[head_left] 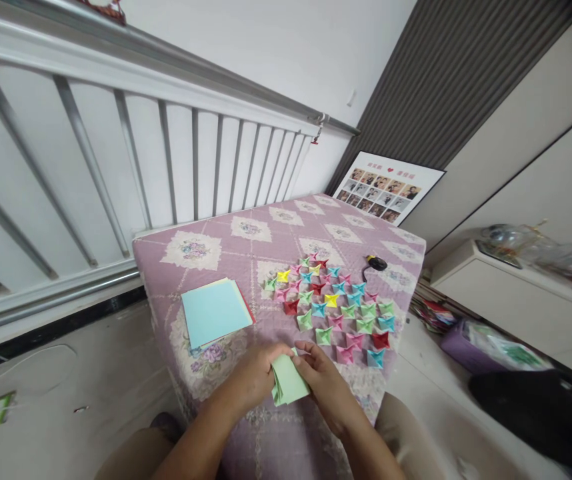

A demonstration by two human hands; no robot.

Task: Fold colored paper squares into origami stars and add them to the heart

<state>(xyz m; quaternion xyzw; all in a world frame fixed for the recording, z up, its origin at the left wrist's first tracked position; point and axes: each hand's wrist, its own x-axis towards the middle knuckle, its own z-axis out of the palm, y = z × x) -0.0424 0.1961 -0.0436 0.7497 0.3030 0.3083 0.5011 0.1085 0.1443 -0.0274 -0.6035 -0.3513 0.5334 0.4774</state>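
Observation:
A folded sheet of light green paper (290, 381) is held between my two hands, above the near edge of the table. My left hand (255, 373) pinches its upper left edge. At its upper right, my right hand (320, 373) grips it with thumb and fingers. Several layers show along the paper's left side. Beyond my hands, many small folded paper pieces (331, 301) in pink, green, blue, red and yellow stand in rows. Left of them lies a stack of square paper (215, 315), light blue on top, with cream and red edges showing.
A purple patterned cloth (251, 257) covers the table. Near its right edge rests a small black object with a cord (377, 263). A white radiator (166, 153) runs along the left; a photo board (389, 188) leans behind. A purple bin (471, 347) sits right.

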